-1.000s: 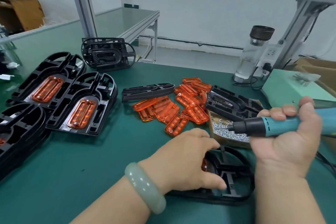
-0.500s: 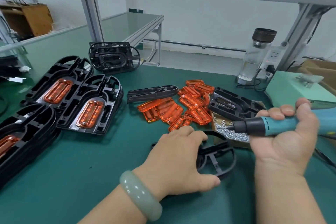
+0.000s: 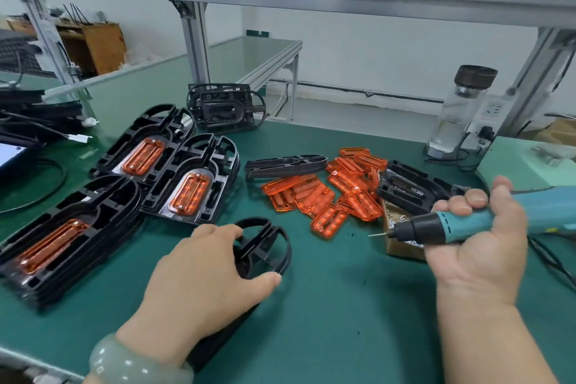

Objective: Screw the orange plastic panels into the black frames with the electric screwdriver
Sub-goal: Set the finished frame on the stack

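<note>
Left hand (image 3: 199, 277), a pale green bracelet (image 3: 134, 365) at the wrist, curls its fingers over a black frame (image 3: 286, 248) at the near edge of the green bench (image 3: 343, 305), apparently pinning it flat for fitting. No orange panel shows in it, though the palm hides its middle. At near right, the right hand (image 3: 477, 249) wraps around the teal screwdriver (image 3: 452, 224), held level and clear of the bench with its bit pointing left. The bit sits just beside an open box of screws (image 3: 402, 248), which is probably kept there so fasteners are within easy reach. Beyond the hands, loose panels (image 3: 327, 193) lie heaped mid-bench, where either hand could take one. Two spare frames flank the heap, one (image 3: 286, 164) on its edge to the left and one (image 3: 411, 188) propped on the box. Finished frames (image 3: 184, 187), each carrying a fitted panel, are stacked at left, seemingly to keep the working space free. Farther back sit one more empty frame (image 3: 224, 106) and, at far right, a clear bottle (image 3: 461, 112).
</note>
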Demonstrator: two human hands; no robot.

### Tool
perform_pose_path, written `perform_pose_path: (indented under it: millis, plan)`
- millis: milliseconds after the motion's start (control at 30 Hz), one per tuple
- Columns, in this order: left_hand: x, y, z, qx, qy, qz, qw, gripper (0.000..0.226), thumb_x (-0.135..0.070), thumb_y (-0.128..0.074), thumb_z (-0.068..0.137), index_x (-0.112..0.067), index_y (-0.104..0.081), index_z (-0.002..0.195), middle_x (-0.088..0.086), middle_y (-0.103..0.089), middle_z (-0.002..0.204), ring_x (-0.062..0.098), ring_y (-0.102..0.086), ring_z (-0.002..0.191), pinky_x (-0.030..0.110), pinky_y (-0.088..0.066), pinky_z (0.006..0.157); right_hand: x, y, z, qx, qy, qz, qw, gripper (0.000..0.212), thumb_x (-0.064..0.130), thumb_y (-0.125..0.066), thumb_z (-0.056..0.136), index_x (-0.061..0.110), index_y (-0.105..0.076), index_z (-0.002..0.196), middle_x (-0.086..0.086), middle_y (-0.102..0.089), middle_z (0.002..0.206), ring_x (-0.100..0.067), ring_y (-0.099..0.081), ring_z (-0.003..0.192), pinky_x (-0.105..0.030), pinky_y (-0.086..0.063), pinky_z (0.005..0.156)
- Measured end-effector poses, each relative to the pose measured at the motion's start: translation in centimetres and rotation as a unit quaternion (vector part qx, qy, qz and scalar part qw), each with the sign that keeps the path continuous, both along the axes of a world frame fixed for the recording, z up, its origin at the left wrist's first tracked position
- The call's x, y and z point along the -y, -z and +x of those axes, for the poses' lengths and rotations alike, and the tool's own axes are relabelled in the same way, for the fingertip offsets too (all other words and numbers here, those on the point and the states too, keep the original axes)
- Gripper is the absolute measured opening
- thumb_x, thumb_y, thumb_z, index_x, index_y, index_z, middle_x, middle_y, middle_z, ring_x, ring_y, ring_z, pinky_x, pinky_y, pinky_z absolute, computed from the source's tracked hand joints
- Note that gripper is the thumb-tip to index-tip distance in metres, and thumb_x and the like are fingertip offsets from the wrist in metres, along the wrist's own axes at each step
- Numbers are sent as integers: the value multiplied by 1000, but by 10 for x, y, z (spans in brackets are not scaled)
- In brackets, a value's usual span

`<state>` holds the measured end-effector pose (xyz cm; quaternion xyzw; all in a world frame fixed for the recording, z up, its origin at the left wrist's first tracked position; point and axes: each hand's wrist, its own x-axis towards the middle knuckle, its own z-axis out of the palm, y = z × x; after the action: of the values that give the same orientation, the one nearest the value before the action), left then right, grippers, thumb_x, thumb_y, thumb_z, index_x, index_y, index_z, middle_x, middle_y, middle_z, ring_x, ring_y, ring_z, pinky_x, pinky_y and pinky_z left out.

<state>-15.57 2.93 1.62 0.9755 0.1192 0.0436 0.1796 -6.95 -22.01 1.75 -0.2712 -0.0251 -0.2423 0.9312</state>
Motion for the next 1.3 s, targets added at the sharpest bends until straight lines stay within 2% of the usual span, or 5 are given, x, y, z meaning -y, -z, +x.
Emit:
perform_pose_path:
  millis: [300, 600, 767, 1000, 1300]
  plan:
    - [-47, 7, -20, -67, -135, 13, 989, 97, -85, -52, 48, -35, -41, 131, -4, -48, 123, 20, -54, 105, 33, -50, 78, -4, 3, 1, -6, -4, -4, 1000, 14, 19, -46, 97, 29, -52, 91, 12, -47, 61, -3, -43, 52, -20, -40, 66]
    - [-60, 21, -10, -18, -220, 85, 972, 90, -79, -52, 62, -26, -45, 134, 1, -42, 141, 30, -37, 127, 44, -42, 92, -8, 4, 1, -6, -16, -11, 1000, 14, 18, -46, 97, 29, -53, 90, 12, -48, 61, -3, -44, 51, -19, -42, 64]
    - [-59, 31, -5, 51, -195, 87, 976, 66, -55, -60, 79, -13, -53, 130, 4, -41, 144, 26, -32, 133, 46, -38, 98, -10, 4, 2, -9, -19, -9, 1000, 14, 18, -45, 98, 28, -53, 91, 13, -49, 61, -3, -44, 51, -19, -42, 63]
    - [-44, 19, 0, 133, -146, 34, 980, 66, -44, -68, 77, -6, -53, 129, 11, -50, 136, 29, -38, 129, 42, -30, 106, -12, 6, 2, -14, -27, -5, 1000, 13, 18, -46, 97, 28, -53, 92, 13, -49, 61, -3, -45, 50, -20, -41, 64]
    - [6, -14, 55, 216, 78, -26, 973, 53, -34, -65, 81, -16, -52, 129, -3, -56, 127, 14, -47, 119, 15, -24, 93, -12, 8, 5, -17, -42, 12, 999, 12, 17, -48, 95, 26, -54, 92, 12, -50, 60, -3, -46, 49, -18, -42, 59]
